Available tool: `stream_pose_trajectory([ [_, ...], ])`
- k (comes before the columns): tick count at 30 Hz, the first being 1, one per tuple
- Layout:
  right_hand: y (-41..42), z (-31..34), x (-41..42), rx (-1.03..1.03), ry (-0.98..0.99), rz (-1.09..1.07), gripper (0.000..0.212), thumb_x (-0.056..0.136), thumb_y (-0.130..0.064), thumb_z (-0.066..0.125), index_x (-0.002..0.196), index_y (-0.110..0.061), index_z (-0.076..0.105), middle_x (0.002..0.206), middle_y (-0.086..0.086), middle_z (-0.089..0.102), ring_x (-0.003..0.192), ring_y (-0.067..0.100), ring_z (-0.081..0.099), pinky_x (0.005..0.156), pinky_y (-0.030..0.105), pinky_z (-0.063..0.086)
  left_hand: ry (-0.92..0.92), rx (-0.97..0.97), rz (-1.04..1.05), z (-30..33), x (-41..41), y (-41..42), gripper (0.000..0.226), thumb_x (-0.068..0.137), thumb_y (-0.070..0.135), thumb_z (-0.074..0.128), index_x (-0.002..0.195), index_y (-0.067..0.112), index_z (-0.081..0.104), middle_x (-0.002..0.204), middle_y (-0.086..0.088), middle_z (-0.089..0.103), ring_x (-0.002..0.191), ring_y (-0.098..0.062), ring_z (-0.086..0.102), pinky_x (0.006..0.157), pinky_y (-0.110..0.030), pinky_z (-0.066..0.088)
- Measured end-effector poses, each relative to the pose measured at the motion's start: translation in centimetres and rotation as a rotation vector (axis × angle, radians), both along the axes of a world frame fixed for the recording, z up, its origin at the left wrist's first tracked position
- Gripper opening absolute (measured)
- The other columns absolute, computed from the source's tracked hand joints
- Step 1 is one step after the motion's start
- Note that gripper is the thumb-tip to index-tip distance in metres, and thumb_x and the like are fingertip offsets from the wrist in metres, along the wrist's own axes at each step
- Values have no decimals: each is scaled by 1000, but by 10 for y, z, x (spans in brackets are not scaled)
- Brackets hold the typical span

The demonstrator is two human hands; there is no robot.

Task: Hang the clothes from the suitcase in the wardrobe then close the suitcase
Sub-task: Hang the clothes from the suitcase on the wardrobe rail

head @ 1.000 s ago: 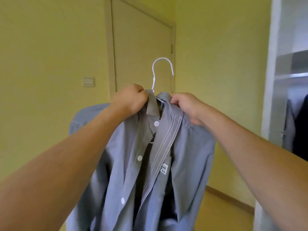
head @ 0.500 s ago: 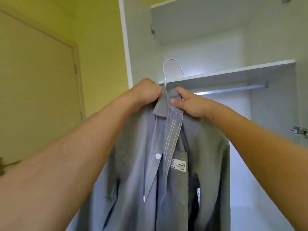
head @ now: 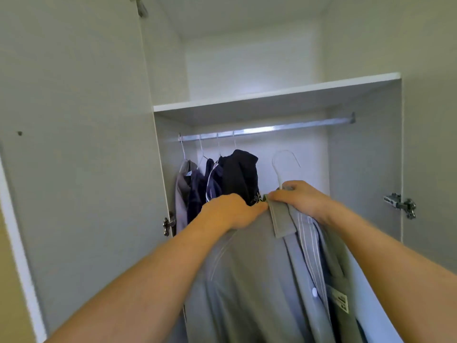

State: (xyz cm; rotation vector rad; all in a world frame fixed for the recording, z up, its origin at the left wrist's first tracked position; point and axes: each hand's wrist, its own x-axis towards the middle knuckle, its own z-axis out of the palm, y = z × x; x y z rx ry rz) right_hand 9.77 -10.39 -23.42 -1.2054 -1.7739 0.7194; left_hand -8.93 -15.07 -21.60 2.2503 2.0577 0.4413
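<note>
A grey button-up shirt (head: 249, 280) hangs on a white wire hanger (head: 280, 167) that I hold up inside the open wardrobe. My left hand (head: 232, 211) grips the shirt's collar and shoulder on the left. My right hand (head: 300, 198) grips the collar and the hanger's neck on the right. The hanger's hook is below the metal rail (head: 269, 129) and apart from it. The suitcase is out of view.
Several dark and grey garments (head: 217, 181) hang on hangers at the rail's left end. A white shelf (head: 277, 95) runs above the rail. The left wardrobe door (head: 81, 157) stands open, and hinges (head: 401, 205) stick out on the right wall.
The view swung right from the yellow wall and door to the inside of the wardrobe. Both hands carried the shirt and hanger in under the rail.
</note>
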Motion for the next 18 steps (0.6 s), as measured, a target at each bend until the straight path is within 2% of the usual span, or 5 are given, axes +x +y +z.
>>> stream_pose_trajectory([
  [3, 48, 16, 22, 6, -29, -25, 27, 84, -27, 68, 71, -11, 50, 69, 5, 44, 65, 16, 46, 64, 30, 35, -481, -359, -123, 10, 7, 40, 56, 94, 63, 39, 95, 14, 67, 88, -4, 68, 80, -20, 67, 66, -28, 53],
  [6, 78, 52, 34, 14, -91, -97, 29, 83, -29, 67, 78, -1, 59, 71, 4, 49, 68, 18, 51, 65, 32, 38, -883, -443, -146, 27, 21, 65, 24, 96, 27, 49, 87, 15, 68, 83, -6, 69, 73, -19, 64, 67, -27, 51],
  [9, 87, 83, 39, 7, -226, -170, 28, 84, -44, 65, 85, -17, 62, 78, -2, 59, 80, 21, 58, 72, 34, 43, -977, -471, -177, 45, 35, 79, 20, 96, 15, 52, 102, 2, 66, 98, -19, 68, 87, -30, 64, 87, -41, 52],
  [13, 97, 111, 55, -184, -307, -154, 53, 67, -71, 70, 98, -34, 49, 102, -9, 57, 99, 16, 55, 83, 34, 46, -1001, -409, -155, 66, 69, 95, 30, 93, 26, 57, 105, 0, 66, 100, -23, 67, 92, -35, 64, 90, -46, 51],
  [18, 147, 136, 104, -238, -420, -224, 61, 62, -59, 71, 111, -27, 54, 116, -2, 52, 115, 23, 50, 91, 36, 45, -966, -400, -166, 83, 129, 144, 12, 97, 21, 49, 96, 14, 58, 89, -8, 48, 83, -18, 44, 67, -30, 33],
])
